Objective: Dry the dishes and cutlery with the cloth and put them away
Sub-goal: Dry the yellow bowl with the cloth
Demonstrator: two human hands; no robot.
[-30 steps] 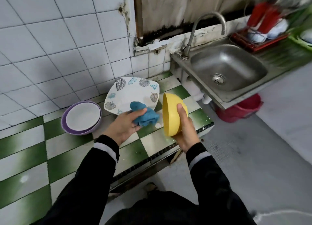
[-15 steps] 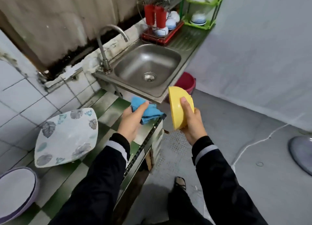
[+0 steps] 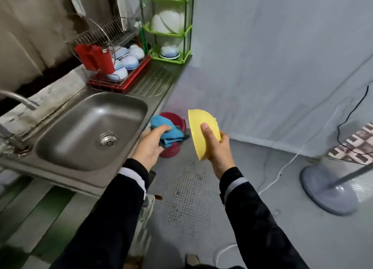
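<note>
Left hand (image 3: 148, 147): fingers curled round the bunched blue cloth (image 3: 161, 125), held just past the front edge of the sink (image 3: 90, 127), over the red bucket (image 3: 171, 117). Right hand (image 3: 219, 149): thumb and fingers grip the yellow bowl (image 3: 198, 125), which is tipped on edge above the floor, near the cloth but not touching it.

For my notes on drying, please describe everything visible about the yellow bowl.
The yellow bowl is plain and smooth, plastic by its look, with no pattern. It is turned on its side, rim to the left. The right hand holds it in the air above the grey floor, thumb across its outer wall. Nothing else touches it; the blue cloth is beside it, apart.
</note>
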